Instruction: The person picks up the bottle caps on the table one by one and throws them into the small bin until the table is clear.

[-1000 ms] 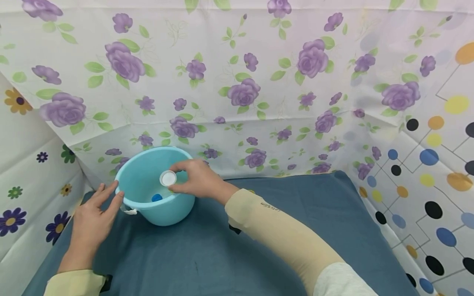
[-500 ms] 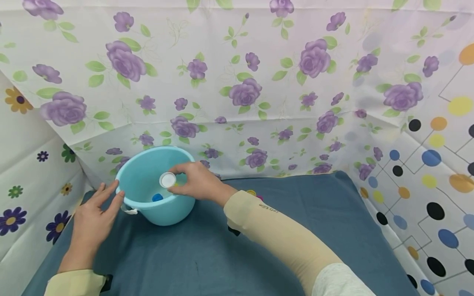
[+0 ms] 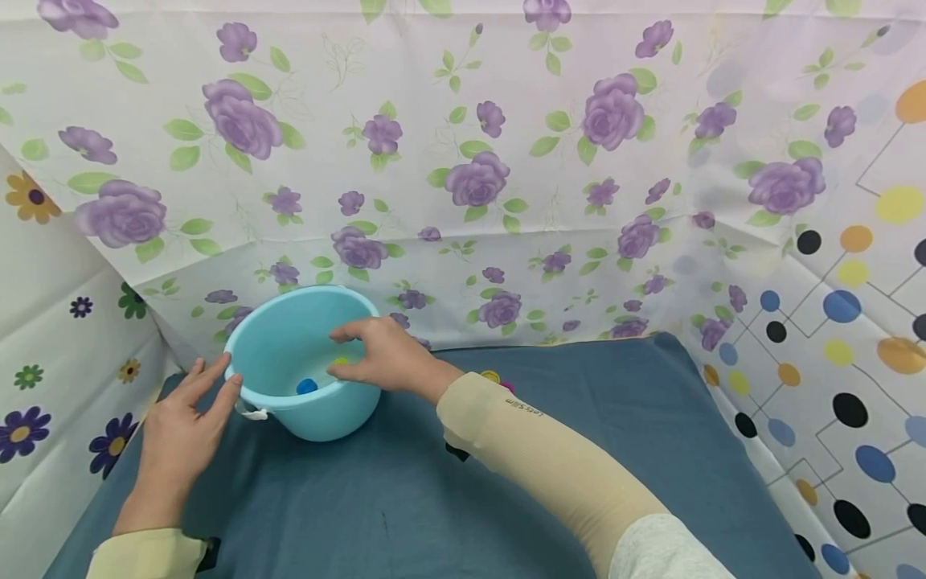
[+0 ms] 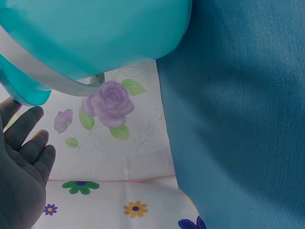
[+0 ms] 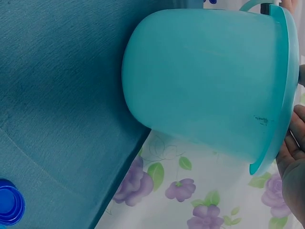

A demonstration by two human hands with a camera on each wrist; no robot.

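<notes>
Bucket [image 3: 321, 418] between 2 hands [image 3: 181, 430] [image 3: 394, 355]

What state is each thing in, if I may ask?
Bucket: upright, open-topped
Handle: lowered
Left hand: extended fingers touching bucket
Right hand: thumb and fingers parted, holding nothing visible
Blue piece: lying inside bucket
Yellow piece: inside bucket, partly hidden
Cloth: spread out
Blue cap: on cloth

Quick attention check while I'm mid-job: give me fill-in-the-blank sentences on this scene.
1. The left hand touches the ____ of the bucket.
2. The right hand at the bucket holds ____.
3. In the head view, the blue item inside the bucket lies to the ____ of the yellow item.
4. At the right wrist view's left edge, the bottle cap is coloured ____.

Missing words: rim; nothing; left; blue.
</notes>
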